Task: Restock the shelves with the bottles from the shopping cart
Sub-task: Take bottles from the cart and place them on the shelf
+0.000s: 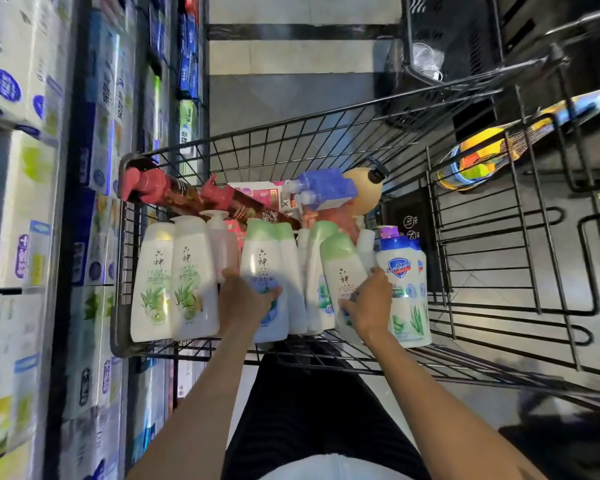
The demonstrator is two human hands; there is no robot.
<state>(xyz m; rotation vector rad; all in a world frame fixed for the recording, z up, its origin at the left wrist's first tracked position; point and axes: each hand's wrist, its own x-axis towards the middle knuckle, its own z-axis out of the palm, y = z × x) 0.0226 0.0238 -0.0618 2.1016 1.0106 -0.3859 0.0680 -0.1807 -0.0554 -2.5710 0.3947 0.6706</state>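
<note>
Head view: shopping cart [142, 344] of black wire stands in the aisle, its left side close against the shelves [32, 202].
Bottles: a row of white bottles stands upright along the cart's near edge; two white-capped aloe bottles [174, 282] sit at the near-left corner, just beside each other.
Left hand [245, 299]: fingers and thumb curl round the green-capped bottle [265, 258] near the middle of the near edge; this grip holds the bottle's lower body.
Right hand [369, 304]: fingers wrap the second green-capped bottle [343, 268], which tilts slightly leftward; this grip is closed on that bottle.
Safeguard bottle [404, 271]: purple-capped, upright at the near-right corner, touching the right hand's thumb side.
Far edge of cart: two dark red pump bottles [187, 195] lie on their sides, with a blue bottle [326, 187] and a tan round bottle [362, 192] to their right.
Shelves: packed with blurred white, blue and green boxes.
Floor [291, 88]: pale tiles beyond the cart.
</note>
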